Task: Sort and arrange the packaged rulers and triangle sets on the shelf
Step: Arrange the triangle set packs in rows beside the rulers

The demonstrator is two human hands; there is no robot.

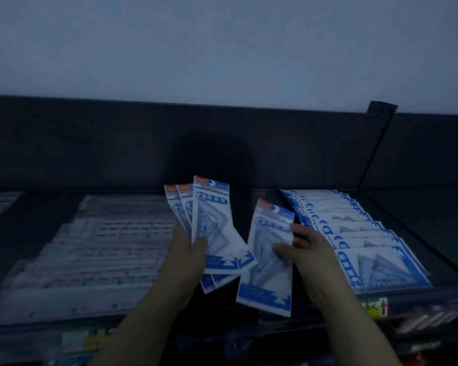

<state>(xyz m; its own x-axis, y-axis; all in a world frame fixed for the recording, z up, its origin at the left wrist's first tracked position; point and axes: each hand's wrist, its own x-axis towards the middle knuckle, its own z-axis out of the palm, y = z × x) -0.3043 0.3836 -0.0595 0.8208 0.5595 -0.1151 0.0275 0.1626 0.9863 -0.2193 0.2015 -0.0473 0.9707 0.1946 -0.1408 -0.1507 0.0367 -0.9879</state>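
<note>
At the centre of the frame the left hand (189, 250) grips a fan of three blue-and-white plastic packets of clear triangles (212, 228). The thumb is curled across the front packet and the fingers are hidden behind, so the red-tabbed tops spread upward. Just to the right, the right hand (306, 249) pinches a single packet of the same kind (269, 273) by its right edge, with the thumb on its face and the other fingers curled at the edge. This packet is tilted slightly and stands apart from the fan.

Both lots are held above the dark shelf (249, 204). At centre right a row of matching packets (360, 228) lies flat on the shelf and overlaps like tiles, running from the back toward the front edge. At centre left, clear-wrapped long rulers (95, 249) lie stacked in overlapping layers. A yellow-green label with a red arrow (378, 307) sits on the shelf's front edge at lower right. A dark back panel (117, 143) rises behind.
</note>
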